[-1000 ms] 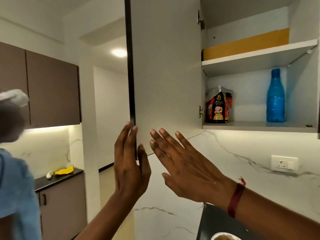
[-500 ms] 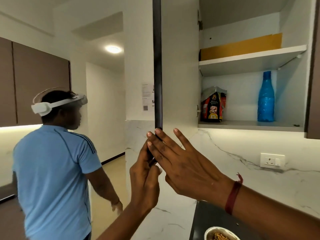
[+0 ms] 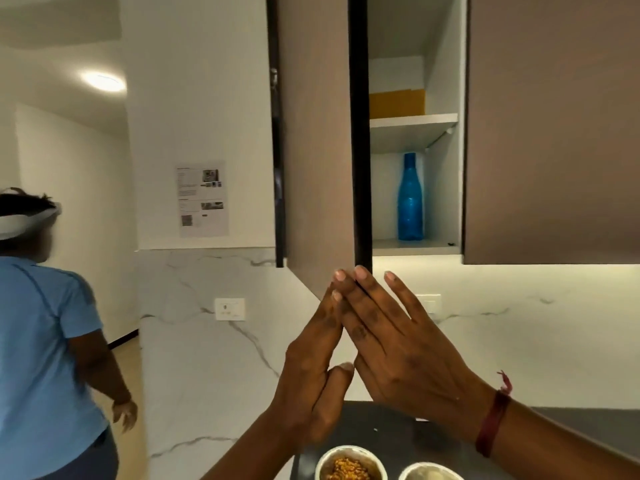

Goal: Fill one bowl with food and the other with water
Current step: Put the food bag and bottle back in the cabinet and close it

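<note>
Food served, water bowl unclear

One bowl (image 3: 350,465) on the worktop (image 3: 388,431) holds food; the second bowl (image 3: 430,472) is cut off, water uncertain. Left hand (image 3: 313,372) and right hand (image 3: 398,344), both flat and gripping nothing, press the cupboard door (image 3: 317,150), now nearer shut, hiding the food bag beside the blue bottle (image 3: 410,199)

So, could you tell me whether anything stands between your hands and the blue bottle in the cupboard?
Yes. The cupboard door is partly shut, and both the left hand and the right hand rest at its lower edge. The blue bottle shows only through the remaining gap, on the lower shelf.
</note>
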